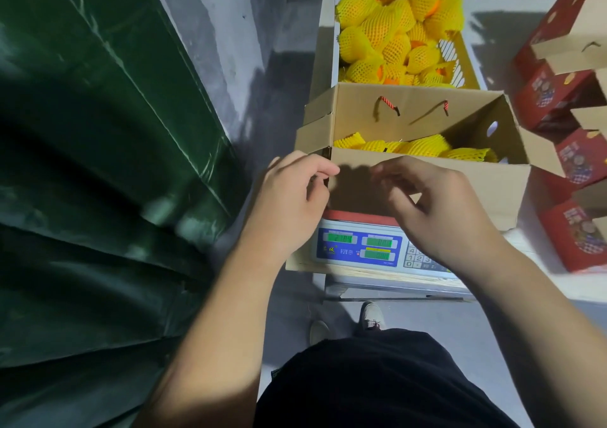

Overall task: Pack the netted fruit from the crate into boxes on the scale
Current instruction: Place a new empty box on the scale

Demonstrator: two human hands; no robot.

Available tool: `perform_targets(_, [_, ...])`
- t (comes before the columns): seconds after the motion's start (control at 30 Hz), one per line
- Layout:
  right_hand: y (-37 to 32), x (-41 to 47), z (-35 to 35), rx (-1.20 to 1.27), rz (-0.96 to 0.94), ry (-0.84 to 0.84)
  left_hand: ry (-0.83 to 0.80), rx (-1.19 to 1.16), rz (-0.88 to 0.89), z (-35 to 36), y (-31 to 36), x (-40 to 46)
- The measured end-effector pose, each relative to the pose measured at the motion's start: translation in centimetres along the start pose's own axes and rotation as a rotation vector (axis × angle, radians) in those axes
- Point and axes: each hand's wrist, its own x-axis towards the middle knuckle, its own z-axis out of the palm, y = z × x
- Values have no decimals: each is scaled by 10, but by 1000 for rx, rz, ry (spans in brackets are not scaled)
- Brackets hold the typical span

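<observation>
An open cardboard box (486,184) stands on the scale (361,248), with several yellow-netted fruit (427,145) lying inside. Behind it a white crate (338,56) is heaped with more netted fruit (391,30). My left hand (289,197) is at the box's near left corner, its fingers curled at the edge of the near flap. My right hand (437,204) hovers over the near flap with fingers loosely curled and nothing in it. Whether the left fingers pinch the flap is hard to tell.
Red printed gift boxes (558,99) stand stacked at the right on a white surface. A dark green curtain (98,164) hangs along the left. My shoes (371,316) are on the grey floor below the scale.
</observation>
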Motion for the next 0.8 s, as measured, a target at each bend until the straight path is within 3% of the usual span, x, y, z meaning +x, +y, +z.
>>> perform_targets(0.37, [6,13,1,-4,22,-19,59,-104,25,8,5,12])
perform_targets(0.8, [41,57,-26,67,25,51,-53,-138,71,40,40,81])
